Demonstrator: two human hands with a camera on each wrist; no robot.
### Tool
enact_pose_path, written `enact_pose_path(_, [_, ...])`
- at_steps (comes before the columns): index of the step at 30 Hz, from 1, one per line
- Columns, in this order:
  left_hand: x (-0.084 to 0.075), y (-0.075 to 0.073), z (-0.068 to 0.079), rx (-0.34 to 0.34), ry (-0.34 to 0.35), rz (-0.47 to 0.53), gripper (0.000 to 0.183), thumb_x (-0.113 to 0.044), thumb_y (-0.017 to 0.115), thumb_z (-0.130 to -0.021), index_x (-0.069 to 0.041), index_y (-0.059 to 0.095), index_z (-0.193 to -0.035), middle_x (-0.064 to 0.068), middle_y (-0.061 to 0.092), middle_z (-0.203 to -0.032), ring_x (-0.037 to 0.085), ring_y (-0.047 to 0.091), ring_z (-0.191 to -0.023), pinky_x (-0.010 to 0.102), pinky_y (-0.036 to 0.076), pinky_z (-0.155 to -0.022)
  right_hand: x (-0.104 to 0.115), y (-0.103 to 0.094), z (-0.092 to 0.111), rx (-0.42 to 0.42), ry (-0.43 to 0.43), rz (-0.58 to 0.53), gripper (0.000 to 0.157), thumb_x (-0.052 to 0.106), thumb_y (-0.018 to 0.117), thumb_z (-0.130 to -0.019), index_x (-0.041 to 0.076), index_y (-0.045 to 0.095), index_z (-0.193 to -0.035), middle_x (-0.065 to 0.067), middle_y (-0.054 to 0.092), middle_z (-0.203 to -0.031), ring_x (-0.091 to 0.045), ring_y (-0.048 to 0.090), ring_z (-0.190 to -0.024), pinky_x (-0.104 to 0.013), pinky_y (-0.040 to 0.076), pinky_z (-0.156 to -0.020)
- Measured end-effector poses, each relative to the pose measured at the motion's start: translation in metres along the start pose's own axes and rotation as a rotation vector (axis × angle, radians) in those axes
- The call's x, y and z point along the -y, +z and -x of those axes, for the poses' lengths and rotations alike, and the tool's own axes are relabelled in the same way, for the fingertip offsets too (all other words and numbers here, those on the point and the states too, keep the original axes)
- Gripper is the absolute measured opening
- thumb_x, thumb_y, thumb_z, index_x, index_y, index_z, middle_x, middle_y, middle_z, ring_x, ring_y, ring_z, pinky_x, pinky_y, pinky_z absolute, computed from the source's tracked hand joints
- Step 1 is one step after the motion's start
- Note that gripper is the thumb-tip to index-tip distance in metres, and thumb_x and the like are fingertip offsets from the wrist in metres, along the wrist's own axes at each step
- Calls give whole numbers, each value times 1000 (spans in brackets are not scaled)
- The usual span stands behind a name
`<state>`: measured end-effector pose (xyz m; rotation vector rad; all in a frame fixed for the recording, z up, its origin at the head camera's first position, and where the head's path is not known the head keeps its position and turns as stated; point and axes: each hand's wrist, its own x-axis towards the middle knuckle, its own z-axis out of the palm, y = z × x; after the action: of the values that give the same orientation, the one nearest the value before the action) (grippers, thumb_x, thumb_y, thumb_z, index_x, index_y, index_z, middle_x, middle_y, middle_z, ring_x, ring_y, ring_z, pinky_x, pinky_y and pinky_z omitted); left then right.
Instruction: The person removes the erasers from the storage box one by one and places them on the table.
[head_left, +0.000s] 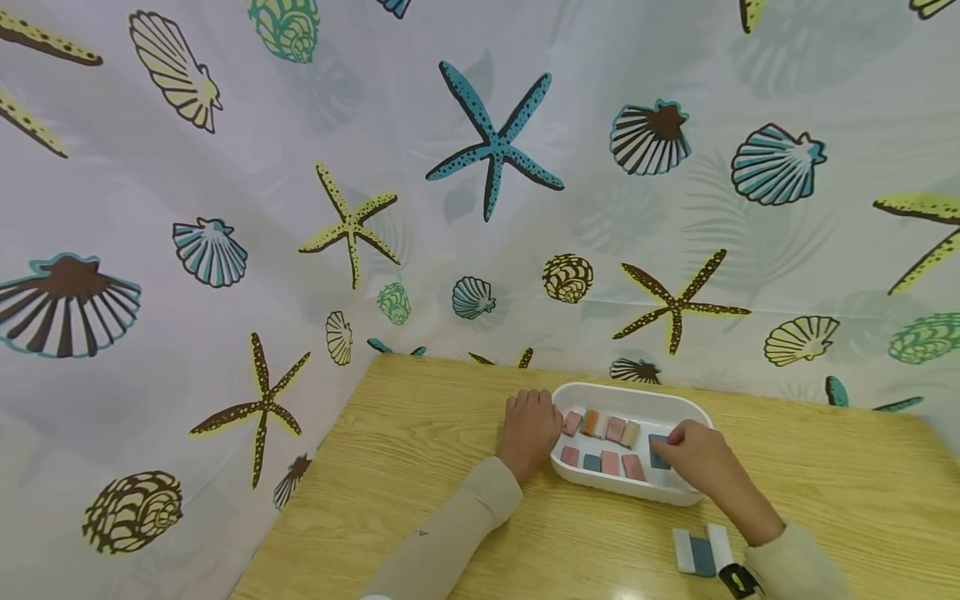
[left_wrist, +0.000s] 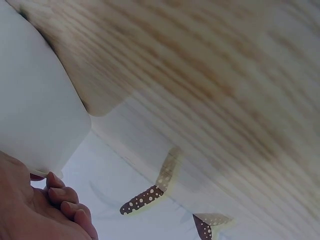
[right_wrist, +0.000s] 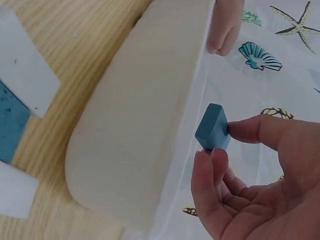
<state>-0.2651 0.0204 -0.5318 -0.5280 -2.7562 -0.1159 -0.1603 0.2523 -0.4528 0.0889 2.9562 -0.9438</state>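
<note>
Two grips at the white tub (head_left: 626,487): left hand (head_left: 529,427) holding its left rim, best braced firmly; right hand (head_left: 703,457) pinching a blue block (right_wrist: 213,125) over its right end, ideally level.

Soft, even light filled the head view, with a small patch of glare on the tabletop (head_left: 585,542) at the bottom edge. The left-wrist view was dimmer, its wood grain blurred; the right-wrist view looked crisper.
</note>
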Motion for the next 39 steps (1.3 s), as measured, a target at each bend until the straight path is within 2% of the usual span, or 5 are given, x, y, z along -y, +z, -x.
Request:
enact_pose_path(9, [0, -1, 0, -5, -2, -1, 23, -32, 44, -95, -12, 52, -86, 1, 49, -78, 17, 46, -78, 32, 31, -66, 8, -9, 19, 45, 12, -6, 35, 32, 60, -86, -2, 54, -88, -5, 54, -72, -18, 50, -62, -33, 41, -55])
enact_pose_path(20, [-1, 1, -1, 8, -20, -3, 24, -33, 43, -95, -12, 53, -88, 1, 51, -81, 17, 47, -80, 32, 33, -69, 11, -6, 45, 91, 31, -52, 34, 34, 62, -86, 1, 52, -86, -4, 51, -70, -17, 47, -61, -32, 39, -54])
enact_pose_path(28, [-1, 5, -2, 19, -21, 6, 24, -32, 41, -96, -12, 52, -89, 1, 52, -84, 18, 48, -82, 33, 35, -72, 11, -5, 56, 123, 78, -50, 33, 34, 62, -86, 2, 51, -85, -3, 50, -70, -17, 47, -63, -32, 39, -55])
enact_pose_path(39, [-1, 4, -1, -8, -15, 7, 24, -31, 42, -96, -11, 53, -88, 2, 53, -83, 18, 49, -81, 34, 36, -71, 3, 11, 70, 186, 81, -58, 27, 27, 64, -84, 5, 50, -79, -3, 49, -66, -17, 45, -59, -32, 38, -54])
